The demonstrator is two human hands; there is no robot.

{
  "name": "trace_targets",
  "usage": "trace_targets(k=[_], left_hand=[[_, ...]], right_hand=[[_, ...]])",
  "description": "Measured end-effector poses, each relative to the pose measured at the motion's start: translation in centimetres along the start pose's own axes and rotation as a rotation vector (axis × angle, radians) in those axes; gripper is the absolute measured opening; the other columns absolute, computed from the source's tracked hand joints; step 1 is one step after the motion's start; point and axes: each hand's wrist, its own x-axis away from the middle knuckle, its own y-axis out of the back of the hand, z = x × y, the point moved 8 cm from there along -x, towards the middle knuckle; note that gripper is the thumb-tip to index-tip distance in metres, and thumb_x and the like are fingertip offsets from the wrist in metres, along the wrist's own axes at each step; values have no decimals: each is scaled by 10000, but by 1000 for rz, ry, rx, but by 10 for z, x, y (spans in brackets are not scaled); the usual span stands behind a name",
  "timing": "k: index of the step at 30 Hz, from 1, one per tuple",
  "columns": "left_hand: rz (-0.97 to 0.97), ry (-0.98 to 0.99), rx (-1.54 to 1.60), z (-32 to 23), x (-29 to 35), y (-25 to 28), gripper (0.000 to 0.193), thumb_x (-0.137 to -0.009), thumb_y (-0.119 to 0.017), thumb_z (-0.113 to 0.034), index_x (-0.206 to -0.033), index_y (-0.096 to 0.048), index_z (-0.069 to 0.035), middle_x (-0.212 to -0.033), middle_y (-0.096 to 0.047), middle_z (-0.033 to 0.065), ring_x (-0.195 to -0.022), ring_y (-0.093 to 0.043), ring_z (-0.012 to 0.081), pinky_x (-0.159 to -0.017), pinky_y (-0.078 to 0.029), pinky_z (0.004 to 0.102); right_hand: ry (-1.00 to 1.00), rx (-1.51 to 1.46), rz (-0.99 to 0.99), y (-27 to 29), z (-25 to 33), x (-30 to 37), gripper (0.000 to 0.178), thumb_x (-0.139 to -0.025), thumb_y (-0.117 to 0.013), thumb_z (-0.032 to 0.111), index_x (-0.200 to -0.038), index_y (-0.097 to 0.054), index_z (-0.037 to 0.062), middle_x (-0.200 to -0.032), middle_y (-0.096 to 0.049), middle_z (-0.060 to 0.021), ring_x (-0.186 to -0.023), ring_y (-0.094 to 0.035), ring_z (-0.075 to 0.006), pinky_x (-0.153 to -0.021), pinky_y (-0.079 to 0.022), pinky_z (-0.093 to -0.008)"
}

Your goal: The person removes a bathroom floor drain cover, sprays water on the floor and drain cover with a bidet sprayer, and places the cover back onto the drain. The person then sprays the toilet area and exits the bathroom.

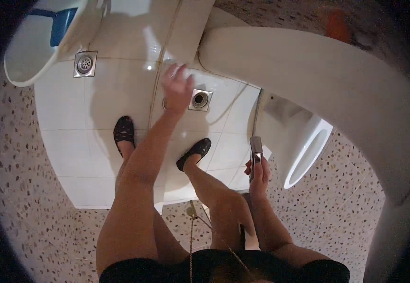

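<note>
My left hand [177, 89] reaches out over the white tiled floor with its fingers apart and slightly blurred; I see nothing held in it. Right beside it is a square metal floor drain [200, 100] with a dark round opening. A small round metal piece [165, 103], perhaps a drain cover, shows partly behind my left wrist. My right hand [258, 175] is wrapped round a grey, shiny spray handle [256, 147], the thumb lying along it. From its top a hose [257, 111] runs up along the edge of a white fixture.
A second floor drain [85, 64] with a grate lies at the upper left, near a white basin [30, 80] with a blue object [63, 26] in it. A white curved ledge [318, 61] bends round the right side, beside a white oval-rimmed fixture [304, 162]. Black shoes [124, 130] stand on the tiles.
</note>
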Motion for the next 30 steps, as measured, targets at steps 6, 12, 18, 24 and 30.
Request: trace_targets(k=[6, 12, 18, 24, 30], left_hand=[[13, -60, -146, 73, -50, -149, 527, -904, -377, -296, -1274, -331, 77, -1299, -339, 291, -1223, -326, 386, -1028, -238, 430], [201, 463, 259, 123, -59, -188, 514, -928, -275, -298, -1309, -265, 47, -1358, -252, 266, -1241, -316, 350, -1038, -235, 410], [112, 453, 45, 132, -9, -168, 510, -935, -302, -340, -1293, -313, 23, -1264, -428, 228, -1177, -416, 323, -985, -320, 366], [-5, 848, 347, 64, 98, -161, 348, -878, -459, -219, -1106, -538, 33, -988, -580, 251, -943, -563, 352, -837, -433, 361], [314, 752, 258, 86, 149, -183, 370, -746, -482, -30, -1107, -558, -10, -1013, -589, 208, -946, -559, 340, -844, -428, 389]], right_hand=[[70, -36, -8, -43, -24, -15, 466, -849, -476, 430, -998, -483, -12, -778, -546, -65, -637, -499, -107, -569, -428, -255], [47, -107, 50, -43, -33, -49, 520, -826, -497, 472, -998, -486, -19, -804, -535, -56, -669, -481, -92, -605, -418, -241], [25, -128, 220, -63, -34, -38, 446, -849, -482, 296, -1118, -454, -59, -849, -545, -75, -712, -492, -100, -628, -430, -226], [-196, -29, 247, -66, -45, -45, 530, -846, -558, 259, -1220, -394, -78, -987, -530, -38, -810, -458, -81, -733, -358, -194], [-295, 175, 321, -74, -57, -39, 460, -885, -496, 280, -1220, -449, -32, -808, -538, -33, -638, -451, -50, -596, -419, -202]])
